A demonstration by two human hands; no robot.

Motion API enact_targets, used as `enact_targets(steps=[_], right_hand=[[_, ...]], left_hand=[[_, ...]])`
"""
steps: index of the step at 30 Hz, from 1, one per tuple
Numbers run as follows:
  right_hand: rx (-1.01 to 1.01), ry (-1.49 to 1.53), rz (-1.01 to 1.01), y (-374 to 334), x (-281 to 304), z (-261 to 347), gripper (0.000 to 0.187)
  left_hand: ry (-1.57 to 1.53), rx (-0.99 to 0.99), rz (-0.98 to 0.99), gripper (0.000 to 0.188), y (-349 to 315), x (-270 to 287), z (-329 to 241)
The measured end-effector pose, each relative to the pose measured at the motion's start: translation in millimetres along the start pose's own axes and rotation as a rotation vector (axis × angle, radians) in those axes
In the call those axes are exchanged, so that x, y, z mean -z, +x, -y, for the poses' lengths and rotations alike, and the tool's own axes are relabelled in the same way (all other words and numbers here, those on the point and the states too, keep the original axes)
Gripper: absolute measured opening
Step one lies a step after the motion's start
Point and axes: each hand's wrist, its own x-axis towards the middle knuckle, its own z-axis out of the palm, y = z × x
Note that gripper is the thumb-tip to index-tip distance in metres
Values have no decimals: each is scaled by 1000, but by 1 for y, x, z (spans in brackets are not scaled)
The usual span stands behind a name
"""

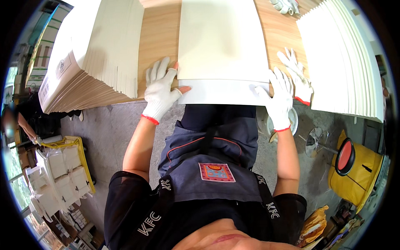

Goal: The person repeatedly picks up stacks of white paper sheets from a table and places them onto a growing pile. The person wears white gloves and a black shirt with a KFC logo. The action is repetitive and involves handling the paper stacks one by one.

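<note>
A large cream sheet [223, 39] lies in the middle of the wooden table, with a white strip [223, 92] along its near end at the table's front edge. My left hand [160, 89], in a white knit glove with bare thumb and forefinger tips, rests at the left corner. Its fingers are spread on the table and the thumb lies on the white strip. At the right corner my gloved right hand [278, 96] is also open, its thumb on the strip and its fingers beside the sheet. Beside that hand lies a loose white glove [296, 75] with a red cuff.
A tall stack of cream sheets [112, 50] stands left, another stack [341, 58] right. A second glove [285, 6] lies at the far right. Below the table are a round stool [295, 121] and a yellow cart [354, 175]. A person's arm [27, 127] reaches toward a loaded trolley [62, 166].
</note>
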Motion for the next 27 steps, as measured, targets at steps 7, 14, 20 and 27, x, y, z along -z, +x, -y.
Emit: enact_targets(steps=[7, 14, 20, 27], right_hand=[[-2, -41, 28, 0, -1, -3, 64], [-26, 2, 25, -2, -3, -6, 64], [-37, 17, 16, -3, -2, -6, 63], [-12, -9, -5, -3, -7, -7, 64]], left_hand=[[32, -21, 7, 66, 0, -1, -1], [64, -36, 0, 69, -1, -3, -1], [71, -39, 13, 68, -1, -1, -3], [63, -33, 27, 68, 0, -1, 1]])
